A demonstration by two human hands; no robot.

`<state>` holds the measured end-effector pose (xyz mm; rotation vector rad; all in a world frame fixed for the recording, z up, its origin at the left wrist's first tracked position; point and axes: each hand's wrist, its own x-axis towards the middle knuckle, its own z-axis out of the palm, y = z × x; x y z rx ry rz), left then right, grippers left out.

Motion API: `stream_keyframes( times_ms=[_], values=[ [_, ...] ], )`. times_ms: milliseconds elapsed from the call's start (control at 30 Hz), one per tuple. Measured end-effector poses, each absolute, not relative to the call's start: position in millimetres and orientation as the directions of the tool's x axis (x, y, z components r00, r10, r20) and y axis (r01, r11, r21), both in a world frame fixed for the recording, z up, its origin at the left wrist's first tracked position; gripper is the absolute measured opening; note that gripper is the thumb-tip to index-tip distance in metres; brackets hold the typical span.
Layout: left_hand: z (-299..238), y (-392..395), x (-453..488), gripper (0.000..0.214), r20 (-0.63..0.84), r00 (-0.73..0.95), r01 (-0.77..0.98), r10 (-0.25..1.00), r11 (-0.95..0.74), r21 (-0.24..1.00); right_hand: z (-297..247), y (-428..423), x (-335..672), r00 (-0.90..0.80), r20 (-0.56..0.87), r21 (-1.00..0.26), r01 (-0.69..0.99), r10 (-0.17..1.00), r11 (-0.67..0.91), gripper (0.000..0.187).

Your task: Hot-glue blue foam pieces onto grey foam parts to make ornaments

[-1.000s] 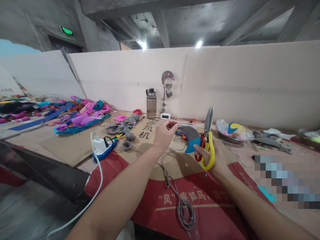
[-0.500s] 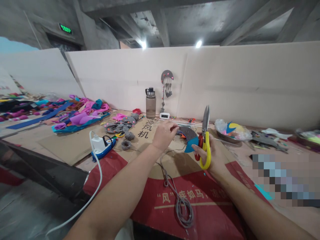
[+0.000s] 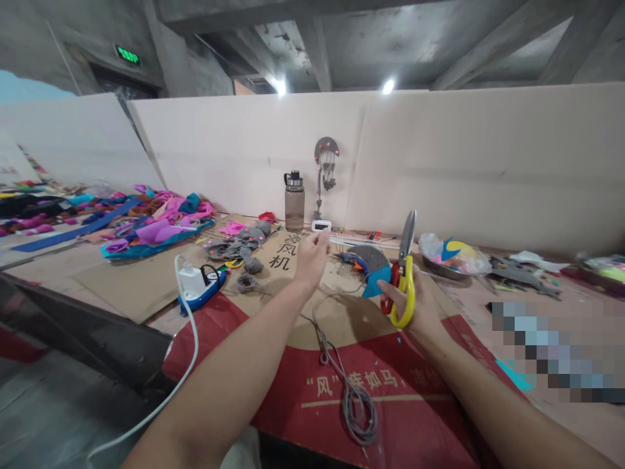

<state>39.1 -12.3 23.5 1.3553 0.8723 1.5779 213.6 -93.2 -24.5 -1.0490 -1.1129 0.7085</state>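
My right hand (image 3: 416, 306) is closed round the yellow and red handles of a pair of scissors (image 3: 403, 268), blades pointing up. A blue felt piece (image 3: 375, 281) sits against that hand, beside a grey felt half-disc (image 3: 368, 258) with small coloured bits. My left hand (image 3: 311, 259) hovers over the cardboard just left of the half-disc, fingers pinched together; what they hold is too small to make out. A grey cord (image 3: 342, 371) trails across the red-printed cardboard (image 3: 415, 404) between my arms.
A water bottle (image 3: 294, 202) and a small white clock (image 3: 321, 226) stand by the white back panel, under a hanging grey felt ornament (image 3: 326, 161). Grey felt pieces (image 3: 235, 247), a white charger on a blue power strip (image 3: 198, 284) and piles of coloured felt (image 3: 156, 225) lie left. A bowl of scraps (image 3: 454, 257) sits right.
My left hand has drawn back to the left, off the grey half-disc, and lifted a little. My right hand with the scissors has barely shifted.
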Motion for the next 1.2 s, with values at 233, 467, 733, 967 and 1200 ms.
stream_keyframes(
  times_ms=[233, 467, 733, 967, 1200],
  values=[
    [19.4, -36.5, 58.0, 0.045, 0.245, 0.444, 0.034, 0.862, -0.29, 0.956, -14.7, -96.0, 208.5, 0.338, 0.408, -0.909, 0.06, 0.848, 0.413, 0.054],
    [0.0, -34.3, 75.1, 0.024, 0.196, 0.391, -0.196, 0.899, -0.127, 0.972, -25.3, -87.7, 210.6, 0.274, 0.379, -0.919, 0.0, 0.884, 0.394, 0.051],
    [6.8, -23.6, 71.6, 0.016, 0.109, 0.283, -0.497, 0.953, 0.049, 0.866, -11.6, -97.9, 208.1, 0.282, 0.392, -0.92, 0.143, 0.876, 0.366, 0.046],
    [7.6, -8.8, 60.3, 0.017, 0.058, 0.167, -0.505, 0.984, 0.034, 0.862, -15.8, -98.5, 208.3, 0.204, 0.496, -0.822, 0.425, 0.844, 0.379, 0.044],
    [6.4, -8.4, 58.9, 0.018, 0.1, 0.159, -0.485, 0.982, -0.011, 0.874, -19.1, -97.7, 214.7, 0.049, 0.573, -0.544, 0.769, 0.818, 0.334, 0.042]
  ],
)
